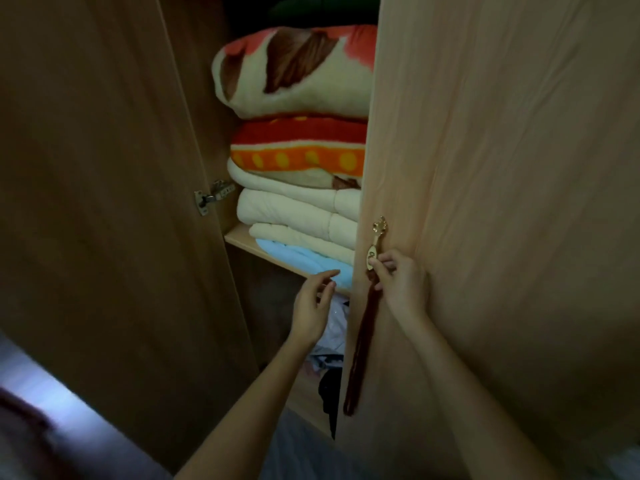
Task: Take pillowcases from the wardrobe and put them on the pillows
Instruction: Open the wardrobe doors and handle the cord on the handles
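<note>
Dim wardrobe [485, 168] fills the view, its left door swung wide. At the edge of the right door, the right hand [401, 282] pinches the brass handle [375, 242], with a dark red tassel [360, 344] hanging just below it. Left of it, the left hand [313, 308] reaches in, fingers loosely spread, holding nothing. Just above that hand, folded bedding [298, 168] is stacked on a shelf [239, 239]; pillowcases cannot be told apart there.
</note>
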The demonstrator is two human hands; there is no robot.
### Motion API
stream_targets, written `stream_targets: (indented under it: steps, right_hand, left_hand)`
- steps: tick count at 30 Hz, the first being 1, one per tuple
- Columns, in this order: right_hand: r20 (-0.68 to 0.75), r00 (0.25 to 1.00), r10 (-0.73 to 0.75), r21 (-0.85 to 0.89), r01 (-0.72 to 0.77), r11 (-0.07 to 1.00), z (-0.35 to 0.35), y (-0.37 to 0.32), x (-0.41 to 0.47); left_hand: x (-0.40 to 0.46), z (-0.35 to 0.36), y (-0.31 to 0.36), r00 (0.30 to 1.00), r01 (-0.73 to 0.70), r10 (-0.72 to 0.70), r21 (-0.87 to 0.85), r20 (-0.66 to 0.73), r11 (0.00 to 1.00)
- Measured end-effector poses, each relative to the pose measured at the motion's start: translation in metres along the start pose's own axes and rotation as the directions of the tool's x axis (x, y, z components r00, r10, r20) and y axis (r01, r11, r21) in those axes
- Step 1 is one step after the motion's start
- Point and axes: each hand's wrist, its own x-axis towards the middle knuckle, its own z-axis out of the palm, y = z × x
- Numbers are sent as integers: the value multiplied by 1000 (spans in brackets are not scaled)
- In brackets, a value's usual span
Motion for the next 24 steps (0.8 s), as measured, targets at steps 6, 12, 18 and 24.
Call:
stream_targets:
  steps: [6,12,18,24]
  right_hand:
    - [-174,985,4,193,30,981,18,-3,-35]
    - [-86,992,-96,109,105,988,69,-18,-88]
    - [562,817,-132,27,142,990,132,-52,-106]
    - [736,588,-336,99,397,912,188,-121,-108]
  left_hand:
    - [-34,-101,-39,988,118,-94,215,-120,969]
    - [-75,-166,-61,961,243,-194,267,-197,932]
    - [-93,-217,-66,923,311,-250,182,-293,933]
    - [-94,-271,-67,847,310,-187,176,-497,934]
